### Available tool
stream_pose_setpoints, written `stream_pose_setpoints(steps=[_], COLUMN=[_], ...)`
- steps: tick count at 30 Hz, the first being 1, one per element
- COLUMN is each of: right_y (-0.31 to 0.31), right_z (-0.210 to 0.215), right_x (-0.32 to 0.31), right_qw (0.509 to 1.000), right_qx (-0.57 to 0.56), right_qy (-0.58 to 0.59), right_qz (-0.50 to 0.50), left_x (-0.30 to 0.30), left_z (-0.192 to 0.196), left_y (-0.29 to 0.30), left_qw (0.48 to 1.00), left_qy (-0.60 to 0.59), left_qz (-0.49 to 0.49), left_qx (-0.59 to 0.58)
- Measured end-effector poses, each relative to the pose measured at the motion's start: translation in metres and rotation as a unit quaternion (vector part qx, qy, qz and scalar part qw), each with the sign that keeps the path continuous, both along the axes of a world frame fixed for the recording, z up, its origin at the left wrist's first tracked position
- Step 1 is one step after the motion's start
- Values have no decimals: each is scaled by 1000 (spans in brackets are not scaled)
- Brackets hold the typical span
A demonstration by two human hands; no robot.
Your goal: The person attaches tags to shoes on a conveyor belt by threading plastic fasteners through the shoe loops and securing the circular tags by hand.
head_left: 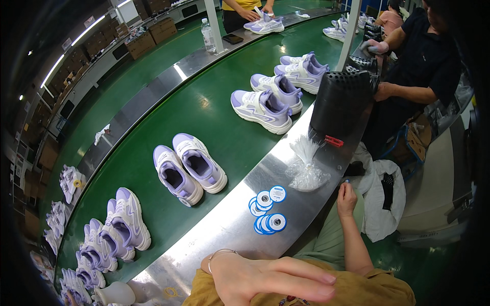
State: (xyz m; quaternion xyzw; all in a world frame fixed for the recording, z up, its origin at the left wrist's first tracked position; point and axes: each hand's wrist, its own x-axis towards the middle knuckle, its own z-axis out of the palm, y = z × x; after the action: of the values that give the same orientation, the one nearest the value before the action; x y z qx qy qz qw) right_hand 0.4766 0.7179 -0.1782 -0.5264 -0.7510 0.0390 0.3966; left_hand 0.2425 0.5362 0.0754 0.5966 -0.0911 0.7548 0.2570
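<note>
Left hand: the left hand (265,278) lies low in the view against the mustard-yellow garment (357,290), fingers (306,279) stretched out flat and pointing to the person's right, gripping nothing.
Right hand: the right hand (347,200) is held off the right edge of the desk, over the lap; its fingers are curled around a small blue item (346,181) too tiny to identify, and how firmly they close cannot be told.
Nearest things: the cluster of round blue-and-white stickers (268,210) lies flat on the brushed steel desk (224,234), forward of the left hand and to the left of the right hand; the right hand is nearer.
Beside them: a crumpled clear plastic bag with thin white strands (306,168) sits just beyond the stickers, toward a black perforated plastic basket (339,102).
Shoes: a pair of white-and-lilac sneakers (190,167) lies on the green conveyor belt (204,112), left of the stickers, long axes running from upper left to lower right, toes toward the desk.
Edges: the desk's strip runs diagonally; its right edge drops off close to the right hand.
Open room: bare steel shows between the stickers and the left hand.
Others: a person in a black top (423,61) works at the far end.
</note>
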Motion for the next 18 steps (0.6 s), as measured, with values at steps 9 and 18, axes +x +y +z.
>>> stream_pose_setpoints(steps=[9,18], right_y=[52,182], right_z=[12,22], right_x=[62,216], right_qw=[1000,826], right_qx=[-17,-193], right_qy=[10,519], right_qz=[-6,-108], left_x=[52,173], left_z=[20,37], left_y=[48,106], left_qw=[997,955], left_qy=[32,213], left_qz=[-16,31], left_qx=[-63,-205])
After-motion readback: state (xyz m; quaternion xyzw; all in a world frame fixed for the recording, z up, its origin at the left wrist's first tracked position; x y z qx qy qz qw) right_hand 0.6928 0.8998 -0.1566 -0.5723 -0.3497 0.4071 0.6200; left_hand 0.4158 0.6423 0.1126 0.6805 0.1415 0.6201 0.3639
